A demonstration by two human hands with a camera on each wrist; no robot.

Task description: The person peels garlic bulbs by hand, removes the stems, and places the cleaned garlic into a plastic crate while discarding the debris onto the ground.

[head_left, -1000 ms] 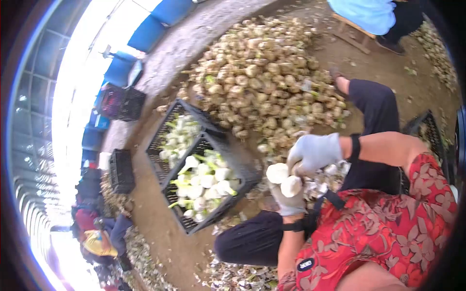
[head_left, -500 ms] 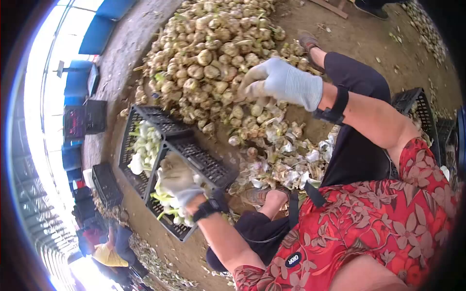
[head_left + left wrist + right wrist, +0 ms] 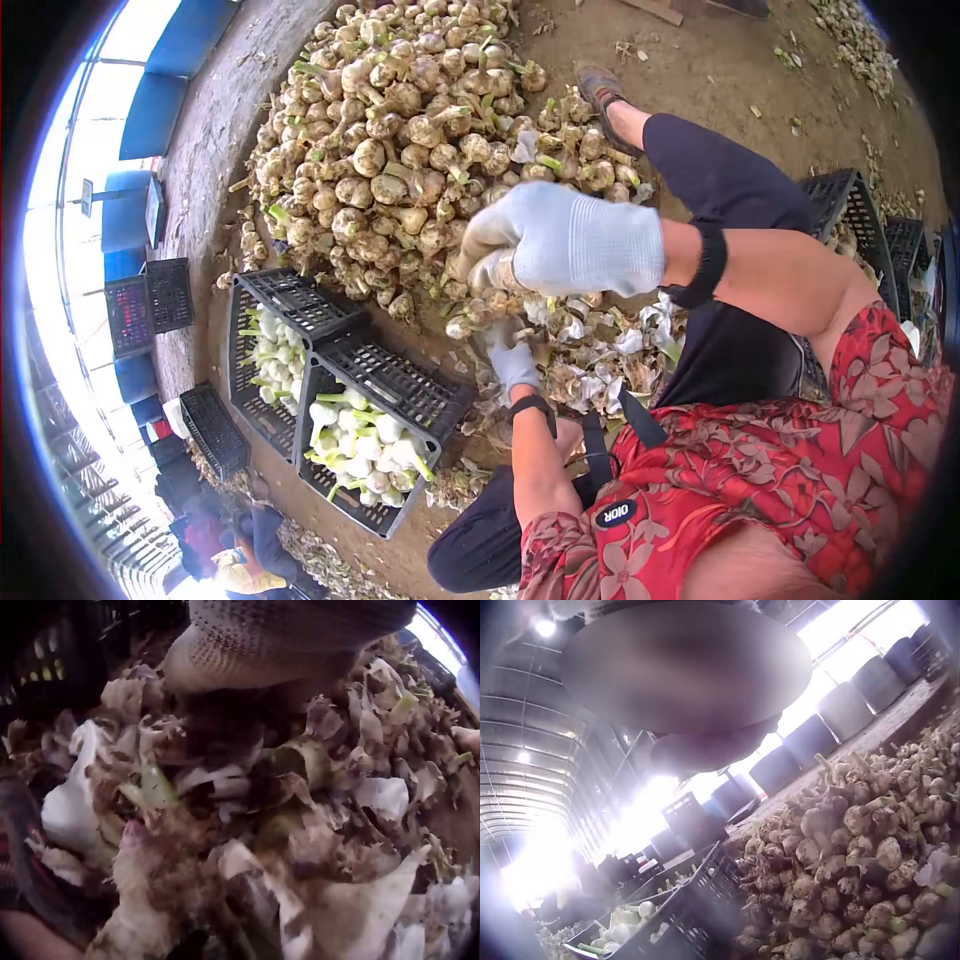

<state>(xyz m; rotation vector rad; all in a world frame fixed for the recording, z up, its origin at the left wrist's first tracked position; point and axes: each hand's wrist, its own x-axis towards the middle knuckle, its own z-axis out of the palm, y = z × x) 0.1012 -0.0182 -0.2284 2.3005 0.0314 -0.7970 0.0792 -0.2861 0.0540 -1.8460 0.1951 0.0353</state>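
My right hand (image 3: pixel 560 240), in a white glove, is held over the near edge of a heap of unpeeled garlic (image 3: pixel 390 150) in the head view. Its fingers curl toward the thumb; the underside of the grip is hidden, and I cannot tell what it holds. Lower down, my gloved left hand (image 3: pixel 512 362) reaches among dry garlic skins (image 3: pixel 620 350), right by loose garlic bulbs (image 3: pixel 482 318). In the left wrist view the glove (image 3: pixel 277 645) hangs close over the skins, its fingertips in shadow. A blurred oval covers much of the right wrist view.
Two black plastic crates stand left of my hands: the nearer crate (image 3: pixel 400 385) and the farther crate (image 3: pixel 300 300) hold cleaned white garlic (image 3: pixel 365 445). More crates (image 3: pixel 212 428) line the left. My knee (image 3: pixel 470 530) and foot (image 3: pixel 605 95) flank the work area. Another person (image 3: pixel 245 560) sits far left.
The left hand, first holding white garlic bulbs beside the right, went over the nearer crate and is now back at the skins without those bulbs. The right hand reached toward the heap, then drew slightly back.
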